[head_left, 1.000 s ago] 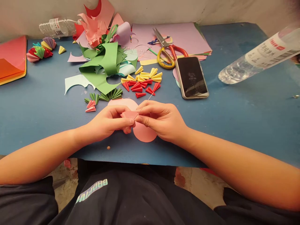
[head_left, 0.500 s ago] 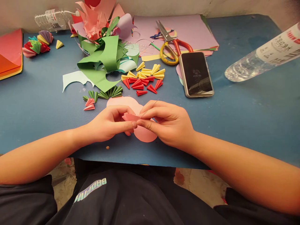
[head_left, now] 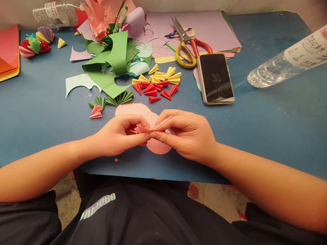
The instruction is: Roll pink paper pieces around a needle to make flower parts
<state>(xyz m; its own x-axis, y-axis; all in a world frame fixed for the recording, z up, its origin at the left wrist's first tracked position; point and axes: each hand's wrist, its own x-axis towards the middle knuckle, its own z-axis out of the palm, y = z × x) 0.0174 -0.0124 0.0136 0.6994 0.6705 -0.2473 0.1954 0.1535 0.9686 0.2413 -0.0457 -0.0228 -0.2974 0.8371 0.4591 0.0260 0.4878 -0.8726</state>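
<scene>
My left hand (head_left: 120, 134) and my right hand (head_left: 186, 134) meet over the near edge of the blue table (head_left: 268, 129). Both pinch a small folded pink paper piece (head_left: 143, 129) between thumbs and fingers. A thin needle-like stick (head_left: 167, 121) slants up to the right from my right fingers. Under the hands lie flat pink paper circles (head_left: 157, 146). Just beyond are small folded paper cones: green (head_left: 120, 98), pink (head_left: 95, 112), red (head_left: 155, 90) and yellow (head_left: 163, 75).
A phone (head_left: 216, 78) lies face up right of the cones, scissors (head_left: 186, 47) on lilac sheets (head_left: 204, 29) behind it. A heap of green and pink paper scraps (head_left: 114, 51) is at the back. Two plastic bottles (head_left: 288, 61) (head_left: 51, 12) lie down. Coloured sheets (head_left: 9, 54) are far left.
The view has tipped slightly, so the table things sit higher in frame. The stick in my right fingers has swung lower and more to the right. Both hands stay on the pink piece.
</scene>
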